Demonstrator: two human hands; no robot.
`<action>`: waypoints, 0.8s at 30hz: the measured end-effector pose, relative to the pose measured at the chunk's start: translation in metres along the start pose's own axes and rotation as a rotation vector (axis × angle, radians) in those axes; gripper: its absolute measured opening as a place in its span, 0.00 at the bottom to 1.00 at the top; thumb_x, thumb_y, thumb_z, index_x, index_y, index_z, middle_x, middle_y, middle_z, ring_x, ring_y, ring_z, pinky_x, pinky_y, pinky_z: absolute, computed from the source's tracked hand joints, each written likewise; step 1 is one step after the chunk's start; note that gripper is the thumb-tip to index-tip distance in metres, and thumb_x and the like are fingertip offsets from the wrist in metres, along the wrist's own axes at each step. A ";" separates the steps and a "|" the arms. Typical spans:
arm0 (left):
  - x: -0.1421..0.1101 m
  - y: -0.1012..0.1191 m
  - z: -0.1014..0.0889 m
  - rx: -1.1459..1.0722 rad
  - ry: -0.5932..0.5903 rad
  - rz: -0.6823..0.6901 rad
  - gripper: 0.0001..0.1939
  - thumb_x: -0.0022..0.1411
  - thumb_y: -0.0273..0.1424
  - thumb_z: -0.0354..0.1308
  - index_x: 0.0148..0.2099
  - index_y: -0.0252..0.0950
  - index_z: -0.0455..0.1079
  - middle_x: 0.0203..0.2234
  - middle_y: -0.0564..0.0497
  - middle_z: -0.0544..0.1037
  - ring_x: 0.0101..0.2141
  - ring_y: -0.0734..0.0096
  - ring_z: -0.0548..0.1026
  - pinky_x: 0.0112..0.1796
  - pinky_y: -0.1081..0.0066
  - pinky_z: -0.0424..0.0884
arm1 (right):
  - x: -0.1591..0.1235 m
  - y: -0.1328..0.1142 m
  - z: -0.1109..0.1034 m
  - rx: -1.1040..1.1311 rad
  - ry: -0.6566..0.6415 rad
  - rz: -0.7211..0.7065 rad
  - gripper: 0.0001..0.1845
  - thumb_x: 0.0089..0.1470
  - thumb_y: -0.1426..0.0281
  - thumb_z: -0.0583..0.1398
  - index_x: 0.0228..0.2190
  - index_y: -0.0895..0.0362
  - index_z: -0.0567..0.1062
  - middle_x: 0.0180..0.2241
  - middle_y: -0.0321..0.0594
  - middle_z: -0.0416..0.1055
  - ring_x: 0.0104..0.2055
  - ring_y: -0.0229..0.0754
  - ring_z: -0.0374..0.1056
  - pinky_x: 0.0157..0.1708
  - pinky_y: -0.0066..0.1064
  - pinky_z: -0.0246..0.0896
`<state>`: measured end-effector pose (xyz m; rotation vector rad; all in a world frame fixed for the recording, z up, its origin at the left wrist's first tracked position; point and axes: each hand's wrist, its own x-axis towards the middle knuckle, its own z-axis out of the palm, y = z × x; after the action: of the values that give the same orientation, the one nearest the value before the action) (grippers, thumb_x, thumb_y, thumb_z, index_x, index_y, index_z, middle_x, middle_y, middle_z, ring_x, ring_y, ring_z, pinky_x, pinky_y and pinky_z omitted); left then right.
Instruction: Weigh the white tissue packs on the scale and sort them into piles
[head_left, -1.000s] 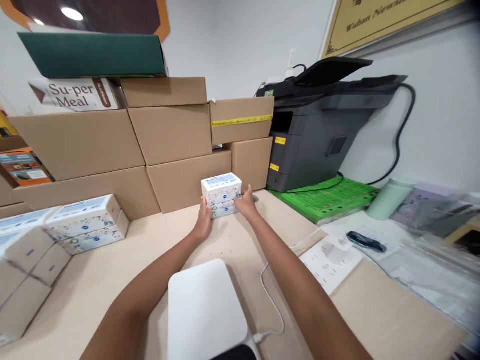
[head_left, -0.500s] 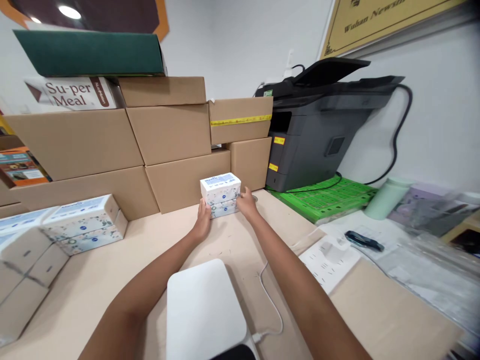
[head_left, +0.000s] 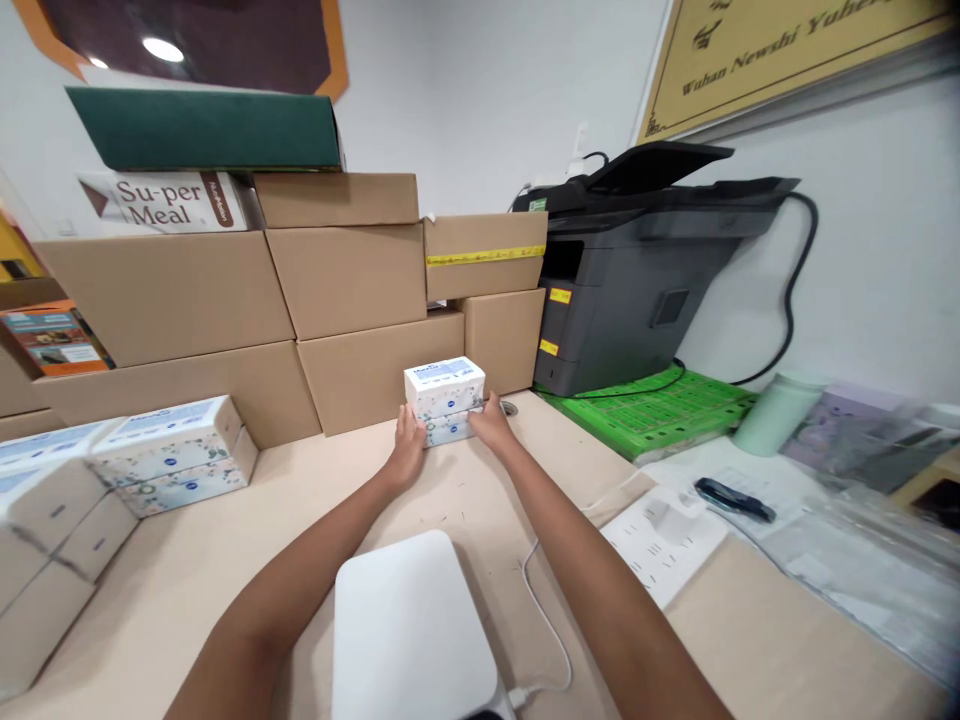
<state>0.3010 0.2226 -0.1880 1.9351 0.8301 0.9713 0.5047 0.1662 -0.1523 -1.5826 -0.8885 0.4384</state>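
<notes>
Two white tissue packs with a blue and floral print, an upper pack (head_left: 446,388) resting on a lower pack (head_left: 450,429), stand on the table against the cardboard boxes. My left hand (head_left: 408,442) presses on their left side, fingers against the lower pack. On the opposite side, my right hand (head_left: 491,424) grips the lower pack at its right end, thumb near the seam between the two. More tissue packs (head_left: 176,455) are stacked in a block at the table's left. Between my forearms lies a white flat device (head_left: 409,630) with rounded corners.
Cardboard boxes (head_left: 379,375) form a wall behind the packs. A dark grey printer (head_left: 626,300) stands at the right on a green plastic pallet (head_left: 652,405). A white cable (head_left: 551,620) runs from the device past a white power strip (head_left: 652,540). A green cup (head_left: 780,415) is farther right.
The view has tilted up slightly, so everything sits a little lower in the picture. Both hands remain on the two stacked packs, which have hardly moved against the boxes.
</notes>
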 end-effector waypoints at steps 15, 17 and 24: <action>-0.061 0.112 -0.176 0.477 0.627 0.144 0.45 0.73 0.51 0.58 0.82 0.35 0.52 0.84 0.35 0.45 0.83 0.47 0.36 0.80 0.48 0.36 | -0.035 -0.058 -0.033 0.230 0.259 -0.148 0.48 0.63 0.69 0.62 0.77 0.57 0.48 0.81 0.60 0.47 0.81 0.54 0.55 0.78 0.49 0.55; -0.077 0.111 -0.196 0.408 0.725 -0.028 0.44 0.72 0.45 0.61 0.81 0.32 0.53 0.84 0.34 0.44 0.83 0.48 0.37 0.80 0.51 0.37 | -0.039 -0.061 -0.034 0.248 0.247 -0.150 0.52 0.58 0.67 0.61 0.77 0.57 0.45 0.82 0.60 0.43 0.82 0.53 0.53 0.79 0.48 0.52; -0.108 0.096 -0.236 0.183 0.966 -0.301 0.37 0.79 0.43 0.53 0.78 0.25 0.53 0.81 0.24 0.49 0.81 0.39 0.46 0.78 0.43 0.44 | -0.068 -0.078 -0.027 0.307 0.123 -0.211 0.56 0.47 0.51 0.65 0.72 0.42 0.51 0.83 0.52 0.40 0.83 0.60 0.50 0.77 0.63 0.51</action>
<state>0.0659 0.1751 -0.0491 1.3425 1.7310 1.6953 0.4579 0.0972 -0.0849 -1.2088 -0.8395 0.3064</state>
